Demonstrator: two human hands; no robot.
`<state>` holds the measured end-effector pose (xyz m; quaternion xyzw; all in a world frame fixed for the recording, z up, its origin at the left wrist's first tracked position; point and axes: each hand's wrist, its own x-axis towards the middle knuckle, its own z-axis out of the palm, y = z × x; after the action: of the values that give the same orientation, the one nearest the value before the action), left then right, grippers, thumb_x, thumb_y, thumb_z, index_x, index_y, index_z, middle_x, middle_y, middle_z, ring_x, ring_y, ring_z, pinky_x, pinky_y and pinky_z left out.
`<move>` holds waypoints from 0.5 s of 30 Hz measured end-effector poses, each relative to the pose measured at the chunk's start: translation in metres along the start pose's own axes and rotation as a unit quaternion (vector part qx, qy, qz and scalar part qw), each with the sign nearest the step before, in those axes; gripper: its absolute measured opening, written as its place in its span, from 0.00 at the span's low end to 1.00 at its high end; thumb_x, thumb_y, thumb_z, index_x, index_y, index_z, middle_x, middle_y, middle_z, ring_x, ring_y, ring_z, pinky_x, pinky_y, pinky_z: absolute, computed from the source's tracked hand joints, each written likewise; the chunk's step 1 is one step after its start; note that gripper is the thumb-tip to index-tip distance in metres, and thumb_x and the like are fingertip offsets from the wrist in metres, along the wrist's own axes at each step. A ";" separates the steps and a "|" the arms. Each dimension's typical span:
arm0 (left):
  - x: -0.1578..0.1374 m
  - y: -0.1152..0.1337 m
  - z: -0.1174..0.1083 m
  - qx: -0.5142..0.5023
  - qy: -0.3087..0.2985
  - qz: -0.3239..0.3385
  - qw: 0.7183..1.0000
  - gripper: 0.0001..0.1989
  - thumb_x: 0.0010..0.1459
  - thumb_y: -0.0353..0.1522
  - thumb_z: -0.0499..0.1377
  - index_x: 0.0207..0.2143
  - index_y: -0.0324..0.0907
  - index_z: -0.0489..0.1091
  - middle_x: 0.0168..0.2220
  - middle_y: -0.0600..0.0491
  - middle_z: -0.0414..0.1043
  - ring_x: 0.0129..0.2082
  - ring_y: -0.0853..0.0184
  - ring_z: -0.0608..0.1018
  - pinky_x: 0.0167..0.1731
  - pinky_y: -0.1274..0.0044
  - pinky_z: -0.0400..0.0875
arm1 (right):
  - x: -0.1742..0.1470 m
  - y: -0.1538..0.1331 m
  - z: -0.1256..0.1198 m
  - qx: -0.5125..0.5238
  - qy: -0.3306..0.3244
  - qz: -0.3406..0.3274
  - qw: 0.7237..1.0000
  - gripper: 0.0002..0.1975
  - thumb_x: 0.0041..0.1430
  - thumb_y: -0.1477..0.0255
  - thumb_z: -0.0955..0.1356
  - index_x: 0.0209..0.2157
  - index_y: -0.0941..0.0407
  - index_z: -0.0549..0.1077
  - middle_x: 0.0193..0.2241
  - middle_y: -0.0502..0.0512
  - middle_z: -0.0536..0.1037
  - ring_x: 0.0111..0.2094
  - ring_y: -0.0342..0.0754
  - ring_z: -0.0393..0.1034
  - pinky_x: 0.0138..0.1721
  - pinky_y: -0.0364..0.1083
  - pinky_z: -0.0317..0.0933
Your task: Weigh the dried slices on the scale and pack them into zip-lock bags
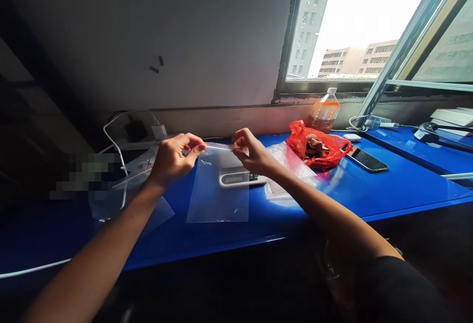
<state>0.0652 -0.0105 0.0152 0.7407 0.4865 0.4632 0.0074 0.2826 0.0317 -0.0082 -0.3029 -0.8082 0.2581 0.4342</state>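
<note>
Clear zip bag [218, 204]: stretched by its top edge between the two hands, hanging flat over the desk, its lower edge toward the desk's front edge; whether that lower edge touches the surface, I cannot tell.
Left hand [177, 158]: thumb and fingers pinched together on the top left corner of the zip bag.
Right hand [254, 151]: thumb and fingers closed on the top right corner, slightly blurred.
Desk [406, 182]: blue, its back edge along the wall below the window.
White scale [254, 179]: on the desk, partly seen through the zip bag, its buttons showing at the right.
Stack of clear bags [279, 191]: just right of the scale, lying flat.
Red plastic bag [338, 146]: behind that stack, mouth open, brown dried pieces [317, 148] inside.
Bottle [325, 111]: upright near the desk's back edge, behind the red bag, orange with a white cap.
Phone [369, 159]: flat, right of the red bag.
Loose clear plastic [111, 204]: toward the desk's left end, beside a white cable [117, 145].
</note>
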 end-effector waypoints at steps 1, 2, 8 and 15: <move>0.001 -0.001 -0.001 -0.004 0.008 -0.006 1.000 0.08 0.55 0.39 0.61 0.29 0.45 0.74 0.31 0.53 0.77 0.32 0.63 0.74 0.36 0.72 0.66 | 0.000 0.001 -0.002 0.024 0.006 0.004 1.000 0.11 0.55 0.75 0.63 0.40 0.53 0.57 0.31 0.49 0.66 0.31 0.42 0.60 0.35 0.44 0.56; 0.002 -0.003 -0.003 -0.006 0.015 -0.011 1.000 0.08 0.55 0.39 0.61 0.29 0.45 0.74 0.31 0.52 0.77 0.32 0.63 0.74 0.37 0.71 0.66 | 0.001 0.003 -0.003 0.044 0.013 0.007 0.999 0.12 0.54 0.75 0.63 0.40 0.53 0.57 0.31 0.48 0.65 0.31 0.42 0.59 0.34 0.44 0.56; 0.010 -0.030 -0.025 -0.074 0.069 -0.077 0.992 0.06 0.55 0.36 0.63 0.31 0.44 0.73 0.30 0.56 0.75 0.32 0.67 0.74 0.37 0.73 0.67 | 0.006 0.030 -0.029 0.035 0.083 0.035 0.995 0.11 0.50 0.77 0.63 0.37 0.53 0.58 0.28 0.46 0.63 0.29 0.41 0.57 0.32 0.44 0.53; 0.015 -0.048 -0.031 -0.273 0.091 -0.160 0.944 0.08 0.49 0.34 0.67 0.29 0.40 0.72 0.26 0.57 0.71 0.27 0.73 0.69 0.31 0.78 0.66 | 0.005 0.028 -0.045 0.099 0.136 0.059 0.984 0.16 0.54 0.68 0.66 0.45 0.54 0.64 0.32 0.50 0.67 0.32 0.42 0.62 0.36 0.45 0.58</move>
<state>0.0108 0.0126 0.0208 0.5769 0.4521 0.6367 0.2395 0.3267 0.0613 -0.0028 -0.3376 -0.6928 0.3183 0.5520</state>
